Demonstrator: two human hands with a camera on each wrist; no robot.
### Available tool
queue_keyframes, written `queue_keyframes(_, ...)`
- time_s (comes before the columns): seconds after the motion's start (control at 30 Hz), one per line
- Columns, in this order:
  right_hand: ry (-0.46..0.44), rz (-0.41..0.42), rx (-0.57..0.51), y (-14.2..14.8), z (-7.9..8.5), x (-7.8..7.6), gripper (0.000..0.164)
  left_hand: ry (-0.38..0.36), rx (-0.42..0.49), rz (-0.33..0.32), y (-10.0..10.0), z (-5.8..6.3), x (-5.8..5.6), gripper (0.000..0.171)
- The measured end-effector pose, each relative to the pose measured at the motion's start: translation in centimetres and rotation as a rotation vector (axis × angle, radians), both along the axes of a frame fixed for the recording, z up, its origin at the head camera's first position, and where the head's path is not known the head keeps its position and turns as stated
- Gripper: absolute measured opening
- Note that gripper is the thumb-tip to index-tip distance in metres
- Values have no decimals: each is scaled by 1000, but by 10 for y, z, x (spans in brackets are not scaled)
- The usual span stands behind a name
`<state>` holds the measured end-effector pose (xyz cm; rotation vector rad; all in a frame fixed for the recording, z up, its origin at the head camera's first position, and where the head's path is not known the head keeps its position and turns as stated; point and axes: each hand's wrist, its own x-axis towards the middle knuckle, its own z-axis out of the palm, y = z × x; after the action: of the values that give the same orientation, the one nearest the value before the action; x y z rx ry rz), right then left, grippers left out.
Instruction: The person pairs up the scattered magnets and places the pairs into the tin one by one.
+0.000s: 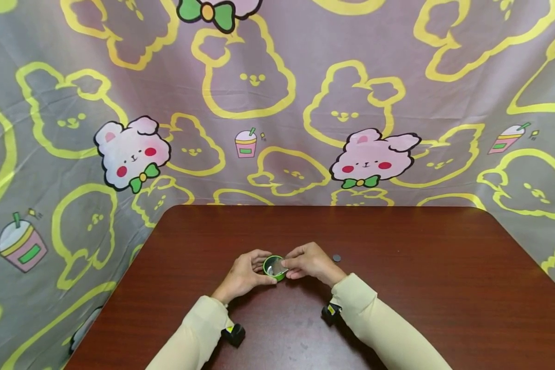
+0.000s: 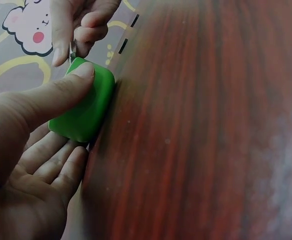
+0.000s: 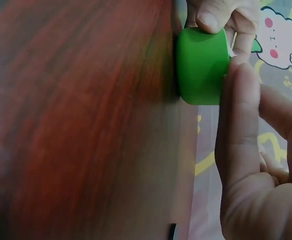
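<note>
A small round green bowl (image 1: 272, 268) with a shiny grey inside stands on the table between both hands. My left hand (image 1: 243, 273) holds it from the left, thumb against the near side and fingers round the far side. In the left wrist view that thumb presses the smooth green wall (image 2: 81, 114). At the bowl's right rim, my right hand (image 1: 309, 263) pinches a thin silvery piece (image 2: 73, 50) between thumb and fingers. Its fingertips cover most of this piece, and I cannot tell what it is.
A small dark grey disc (image 1: 336, 258) lies on the brown wooden table (image 1: 421, 277), just right of the right hand. Behind the table hangs a patterned cloth (image 1: 277, 103). Black wrist cameras (image 1: 234, 335) sit below both light sleeves.
</note>
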<state>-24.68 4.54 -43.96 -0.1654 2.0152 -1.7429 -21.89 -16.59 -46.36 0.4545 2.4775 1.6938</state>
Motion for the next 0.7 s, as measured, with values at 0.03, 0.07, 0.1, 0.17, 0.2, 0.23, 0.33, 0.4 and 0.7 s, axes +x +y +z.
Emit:
queue_keyframes(0.03, 3, 2, -1, 1, 0, 0, 25, -1, -1, 1, 0, 0, 0, 59)
queue_keyframes(0.07, 6, 7, -5, 2, 0, 1, 25, -4, -1, 2, 0, 0, -1, 60)
queue_keyframes(0.1, 8, 12, -8, 2, 0, 1, 25, -6, -3, 4, 0, 0, -1, 60)
queue_keyframes(0.17, 13, 24, -9, 4, 0, 3, 26, -8, -5, 7, 0, 0, -1, 60)
queue_keyframes(0.2, 14, 30, -11, 4, 1, 3, 26, -10, -6, 8, 0, 0, -2, 60)
queue_keyframes(0.23, 14, 34, -9, 5, 0, 3, 26, -12, -6, 8, 1, 0, -2, 60)
queue_keyframes(0.33, 24, 42, 5, 4, 1, 4, 23, -10, -10, 12, 1, -1, -2, 60)
queue_keyframes(0.4, 32, 43, 11, 3, 2, 4, 21, -5, -13, 14, 1, -1, -2, 60)
queue_keyframes(0.7, 55, 18, 60, -4, 0, 1, 12, -7, -2, 13, 1, -1, -1, 59)
